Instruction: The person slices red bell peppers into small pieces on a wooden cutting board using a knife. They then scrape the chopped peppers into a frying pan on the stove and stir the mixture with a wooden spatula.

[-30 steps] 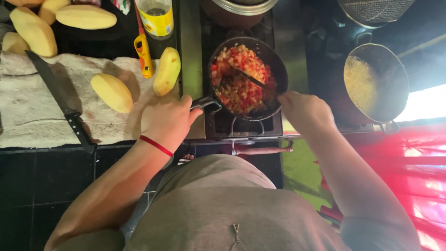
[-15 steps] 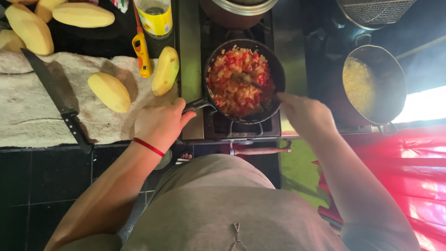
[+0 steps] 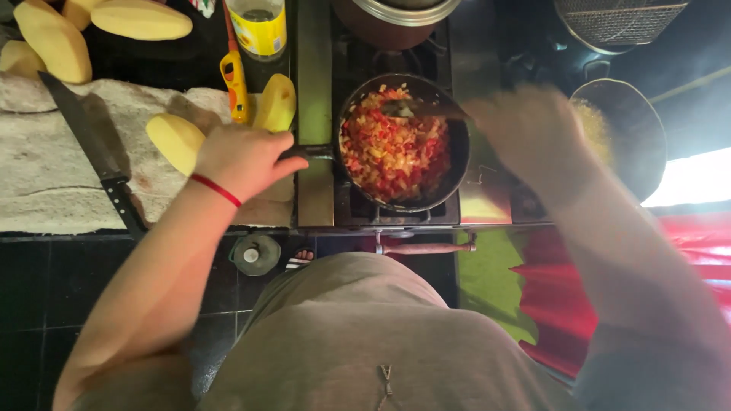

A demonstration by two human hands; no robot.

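Observation:
A small dark pan (image 3: pixel 458 164) sits on a stove burner, full of chopped red and yellow vegetables (image 3: pixel 392 148). My left hand (image 3: pixel 242 156) grips the pan's handle (image 3: pixel 314 152) at its left side; a red band circles that wrist. My right hand (image 3: pixel 533 133), blurred by motion, holds a dark stirring utensil (image 3: pixel 419 109) whose tip reaches into the food at the pan's far edge.
Peeled potatoes (image 3: pixel 177 141) lie on a cloth (image 3: pixel 46 175) at left, beside a long knife (image 3: pixel 91 148). A yellow peeler (image 3: pixel 232 80) and a jar (image 3: pixel 259 27) stand behind. A second pan (image 3: pixel 636 137) with yellow food is at right, a pot (image 3: pixel 396 15) behind.
My right hand has swung the utensil from the pan's right side to its far edge. The view has shifted slightly; my left hand stays on the handle.

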